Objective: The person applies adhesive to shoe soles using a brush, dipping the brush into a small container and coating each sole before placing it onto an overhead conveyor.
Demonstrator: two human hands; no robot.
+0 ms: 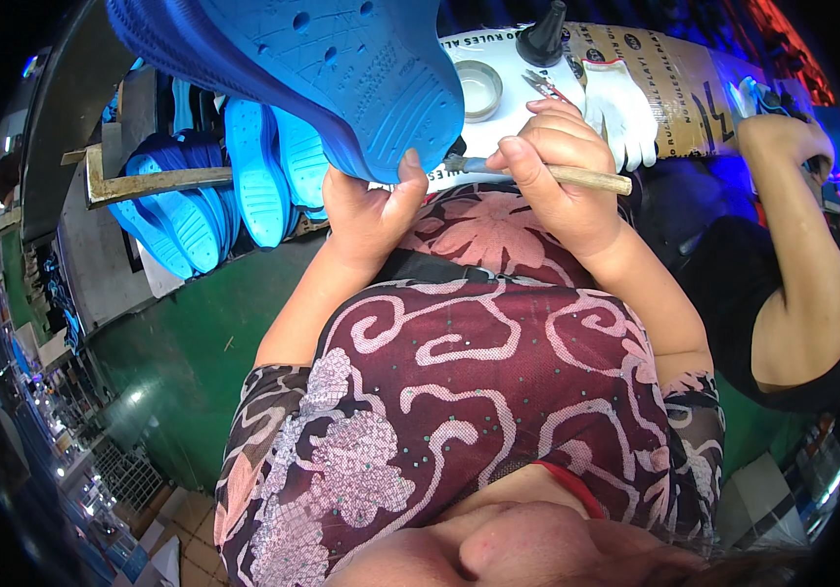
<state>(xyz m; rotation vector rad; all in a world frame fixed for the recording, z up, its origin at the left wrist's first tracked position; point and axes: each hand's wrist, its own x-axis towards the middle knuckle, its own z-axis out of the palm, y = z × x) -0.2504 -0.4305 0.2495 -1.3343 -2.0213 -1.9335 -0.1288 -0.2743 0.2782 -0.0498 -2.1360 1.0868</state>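
My left hand (371,210) grips the heel end of a large blue foam shoe sole (381,98), with the thumb pressed on its rim. The sole is raised in front of me, with its grooved, holed face showing. In my right hand (567,171) is a brush (591,180) with a pale wooden handle and a metal neck. The brush's dark tip points left and is close to the sole's lower edge; I cannot tell whether they touch. Just beyond the brush, a small round bowl (479,91) stands on the white work surface (503,59).
Red-handled snips (549,86), a white glove (620,115) and a black cone-shaped bottle (543,37) lie or stand beyond my right hand. Several blue soles (261,171) lean at the left by a worn bar (160,184). A co-worker's arm (801,235) is at the right.
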